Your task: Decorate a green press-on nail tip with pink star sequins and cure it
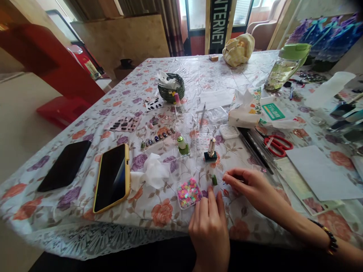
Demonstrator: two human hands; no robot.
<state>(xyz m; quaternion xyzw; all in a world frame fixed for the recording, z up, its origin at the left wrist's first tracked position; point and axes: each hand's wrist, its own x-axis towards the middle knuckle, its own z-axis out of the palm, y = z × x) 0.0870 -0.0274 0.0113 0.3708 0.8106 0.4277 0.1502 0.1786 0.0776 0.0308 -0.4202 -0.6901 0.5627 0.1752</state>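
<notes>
A small dark green false nail (pixel 214 180) lies on the flowered tablecloth in front of me. My left hand (pixel 210 219) rests palm down just below it, index finger stretched to its near edge and the other fingers loosely bent. From the right, my right hand (pixel 246 183) comes in beside the nail, thumb and index finger pinched together. A tiny dark speck shows at those fingertips, too small to name. Left of the nail sits a clear box of bright flower-shaped sequins (pixel 189 193). Behind it stand a dark-based polish bottle (pixel 210 153) and a green polish bottle (pixel 183 146).
On the left lie a black phone (pixel 64 166) and a yellow-cased phone (pixel 111 179), with crumpled tissue (pixel 155 170) beside them. A row of decorated nails (pixel 158 138) is further back. Red-handled scissors (pixel 279 146), white paper (pixel 324 172) and a green-lidded jug (pixel 286 68) are right.
</notes>
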